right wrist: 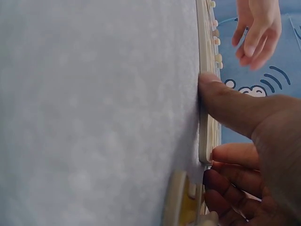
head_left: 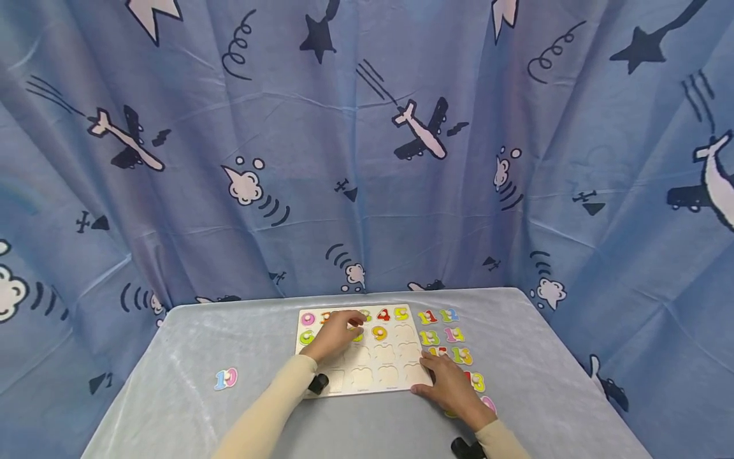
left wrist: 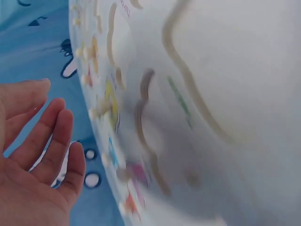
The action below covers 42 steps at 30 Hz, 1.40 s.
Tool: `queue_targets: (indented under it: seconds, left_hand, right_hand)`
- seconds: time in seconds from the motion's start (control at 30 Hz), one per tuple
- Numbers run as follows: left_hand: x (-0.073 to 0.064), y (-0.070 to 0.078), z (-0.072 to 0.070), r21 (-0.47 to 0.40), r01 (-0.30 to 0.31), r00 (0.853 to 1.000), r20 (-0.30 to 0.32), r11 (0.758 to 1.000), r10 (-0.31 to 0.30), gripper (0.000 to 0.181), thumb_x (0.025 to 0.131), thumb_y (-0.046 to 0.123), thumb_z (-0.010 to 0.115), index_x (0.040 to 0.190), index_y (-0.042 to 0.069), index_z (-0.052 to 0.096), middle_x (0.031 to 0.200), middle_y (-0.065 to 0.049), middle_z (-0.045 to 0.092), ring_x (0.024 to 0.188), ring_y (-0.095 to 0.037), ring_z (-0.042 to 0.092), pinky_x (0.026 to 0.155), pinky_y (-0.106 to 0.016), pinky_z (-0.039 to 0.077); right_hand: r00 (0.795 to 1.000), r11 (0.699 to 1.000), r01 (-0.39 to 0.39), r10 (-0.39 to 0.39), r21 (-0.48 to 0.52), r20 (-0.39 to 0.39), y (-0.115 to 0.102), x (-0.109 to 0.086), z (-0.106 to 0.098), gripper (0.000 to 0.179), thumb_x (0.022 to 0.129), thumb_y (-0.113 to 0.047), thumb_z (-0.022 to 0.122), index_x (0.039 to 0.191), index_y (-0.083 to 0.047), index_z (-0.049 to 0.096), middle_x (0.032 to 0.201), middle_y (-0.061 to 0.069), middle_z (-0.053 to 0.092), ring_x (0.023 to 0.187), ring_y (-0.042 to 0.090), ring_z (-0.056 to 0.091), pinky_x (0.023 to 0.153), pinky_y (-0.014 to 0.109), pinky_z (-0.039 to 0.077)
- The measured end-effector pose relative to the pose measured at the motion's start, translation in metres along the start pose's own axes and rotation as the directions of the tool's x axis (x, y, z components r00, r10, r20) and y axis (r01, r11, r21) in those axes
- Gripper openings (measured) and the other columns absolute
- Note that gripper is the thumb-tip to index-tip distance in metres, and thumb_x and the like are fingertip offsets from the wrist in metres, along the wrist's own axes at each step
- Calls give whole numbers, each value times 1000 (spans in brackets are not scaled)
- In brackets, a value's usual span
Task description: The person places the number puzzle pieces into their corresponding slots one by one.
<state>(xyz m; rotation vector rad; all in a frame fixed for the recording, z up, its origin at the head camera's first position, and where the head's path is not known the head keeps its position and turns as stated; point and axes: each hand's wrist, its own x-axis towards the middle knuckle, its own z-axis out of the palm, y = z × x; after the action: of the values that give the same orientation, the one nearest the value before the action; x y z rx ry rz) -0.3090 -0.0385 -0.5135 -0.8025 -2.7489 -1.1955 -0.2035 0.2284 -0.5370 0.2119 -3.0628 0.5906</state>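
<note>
I am looking down at a wooden number puzzle board (head_left: 367,376) lying flat near the front middle of the grey-covered table (head_left: 189,414), with its top rows partly filled and the lower recesses bare. My left hand (head_left: 335,335) hovers over the upper left part of the board, around the second row; in the left wrist view its fingers (left wrist: 56,136) are spread and relaxed with nothing in them, so I judge it is between pieces or has just let one settle. My right hand (head_left: 453,382) rests at the board's right edge, and in the right wrist view the thumb (right wrist: 225,101) presses against the rim while the other fingers curl loosely beside it; it pins the board rather than gripping a piece, as far as I can tell. Loose pieces sit just right of the board: the 11 (head_left: 427,317), 12 (head_left: 449,315), 13 (head_left: 429,337) and 14 (head_left: 453,334), with more partly hidden under the right hand. A stray 10 piece (head_left: 226,378) lies well apart on the left. To do this well I would keep the right thumb steady on the rim so the board cannot slide, take each piece by its small peg, match its outline to the recess, and lower it flat rather than tilted. Both forearms, in cream sleeves, come in low from the near edge.
</note>
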Motion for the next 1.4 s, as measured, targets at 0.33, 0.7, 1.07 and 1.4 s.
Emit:
queue_targets:
  seconds: [0.33,0.7,1.07,1.4]
  left_hand:
    - [-48,-15,-38,-40,18,984,-177,999,-25,18,86,5,71,104,8,73,100,-8,74,89,-19,68,79,-35,54]
    - [-115,-35,-92,4,161,941,-303,987,-152,18,88,9,72,106,11,73,100,-2,73,88,-13,64,80,-34,52]
    - [-176,-73,-127,57,277,907,-344,959,-241,21,88,9,72,109,8,72,102,-7,72,86,-9,63,75,-26,51]
    - [-202,-99,-139,97,346,908,-283,933,-308,25,81,6,77,105,7,73,95,-6,72,81,-10,63,70,-25,49]
  right_hand:
    - [1000,1000,21,-21,23,-8,1,-1,2,72,69,-42,86,126,-3,66,140,11,58,133,41,49,110,55,36]
    - [1000,1000,7,-8,11,9,2,-1,1,72,70,-41,86,128,-3,65,141,11,57,133,41,48,109,55,37]
    - [999,1000,-9,9,1,33,1,2,2,75,70,-42,86,130,-4,63,143,11,56,134,41,47,111,55,35]
    - [1000,1000,17,-17,4,4,1,2,-2,73,70,-40,86,128,-3,64,142,12,56,134,42,47,110,56,35]
